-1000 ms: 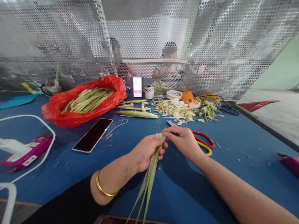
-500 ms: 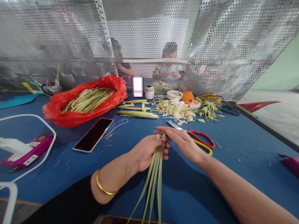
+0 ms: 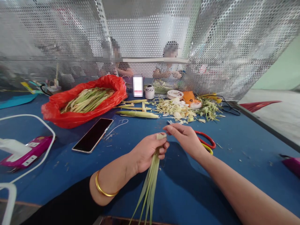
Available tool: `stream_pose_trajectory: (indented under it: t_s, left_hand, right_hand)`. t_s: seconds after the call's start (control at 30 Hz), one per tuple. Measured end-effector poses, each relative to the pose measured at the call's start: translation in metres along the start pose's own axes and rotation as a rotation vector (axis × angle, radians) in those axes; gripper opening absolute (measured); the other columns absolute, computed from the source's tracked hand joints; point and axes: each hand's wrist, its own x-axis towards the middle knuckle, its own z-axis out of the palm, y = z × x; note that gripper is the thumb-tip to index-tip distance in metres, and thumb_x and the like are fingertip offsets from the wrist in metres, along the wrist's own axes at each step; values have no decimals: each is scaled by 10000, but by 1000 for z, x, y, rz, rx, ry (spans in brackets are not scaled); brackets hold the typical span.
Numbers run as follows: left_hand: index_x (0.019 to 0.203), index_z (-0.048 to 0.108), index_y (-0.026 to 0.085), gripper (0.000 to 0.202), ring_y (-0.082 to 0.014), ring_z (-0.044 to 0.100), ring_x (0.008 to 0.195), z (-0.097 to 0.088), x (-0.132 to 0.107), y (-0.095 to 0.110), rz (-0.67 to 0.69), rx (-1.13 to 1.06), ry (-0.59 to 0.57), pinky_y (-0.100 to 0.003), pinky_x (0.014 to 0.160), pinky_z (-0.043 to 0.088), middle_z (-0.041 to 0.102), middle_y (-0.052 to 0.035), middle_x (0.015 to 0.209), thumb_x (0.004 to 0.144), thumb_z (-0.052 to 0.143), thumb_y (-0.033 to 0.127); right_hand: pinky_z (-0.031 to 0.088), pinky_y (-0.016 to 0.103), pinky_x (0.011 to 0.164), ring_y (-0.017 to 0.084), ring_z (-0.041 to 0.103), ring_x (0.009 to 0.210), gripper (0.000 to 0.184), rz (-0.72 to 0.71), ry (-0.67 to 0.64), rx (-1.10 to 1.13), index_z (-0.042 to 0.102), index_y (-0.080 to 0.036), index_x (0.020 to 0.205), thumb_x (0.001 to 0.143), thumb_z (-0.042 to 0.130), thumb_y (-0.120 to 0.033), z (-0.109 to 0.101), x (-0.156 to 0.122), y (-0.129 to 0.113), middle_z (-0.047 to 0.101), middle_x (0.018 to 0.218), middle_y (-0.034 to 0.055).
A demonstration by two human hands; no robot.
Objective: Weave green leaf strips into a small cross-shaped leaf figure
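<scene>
My left hand (image 3: 148, 151) is closed around a bundle of long, pale green leaf strips (image 3: 152, 178). Their trimmed ends poke out just above the thumb, and the loose ends hang down toward the table's front edge. To the right and slightly above, my right hand (image 3: 186, 137) has thumb and forefinger pressed together, apart from the bundle; whatever they hold, if anything, is too small to make out. Beneath and behind this hand lie scissors (image 3: 206, 137) with one red and one yellow handle loop, partly hidden.
A red plastic bag (image 3: 117, 84) of leaf strips stands at the left, behind a phone (image 3: 92, 136). Husks (image 3: 140, 114), scraps (image 3: 179, 113) and a ribbon spool (image 3: 174, 94) lie along the back. A magenta power strip (image 3: 30, 150) is far left. People sit beyond a perforated screen (image 3: 145, 34).
My right hand has drawn back from the top of the bundle, its fingers now pinched. The strips have come closer together and swung slightly left in my left hand.
</scene>
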Motion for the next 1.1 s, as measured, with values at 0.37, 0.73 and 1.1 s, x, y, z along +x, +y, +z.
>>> stream_pose_trajectory:
  t_s: [0.37, 0.73, 1.1]
  left_hand:
    - [758, 474, 180, 157, -35, 362, 467, 7, -5, -9, -68, 199, -25, -181, 460, 221, 484, 46, 625, 734, 628, 159]
    - [865, 636, 120, 271, -101, 514, 513, 2, -5, 2, -63, 279, 56, -243, 477, 401, 619, -46, 743, 848, 565, 381]
    - [858, 691, 118, 266, -43, 354, 427, -2, -1, 2, -45, 316, 93, -204, 394, 209, 503, 23, 632, 810, 600, 363]
  right_hand:
    - [426, 212, 452, 106, 548, 480, 253, 169, -366, 130, 563, -187, 711, 832, 598, -406, 9, -8, -4, 561, 556, -43]
    - [357, 214, 456, 91, 471, 469, 277, 89, -135, 222, 529, -192, 672, 817, 621, -411, 0, 0, 3, 519, 532, -54]
    - [293, 220, 386, 92, 398, 394, 520, 181, -166, 141, 603, -180, 763, 844, 430, -663, -11, 7, 1, 506, 494, -44]
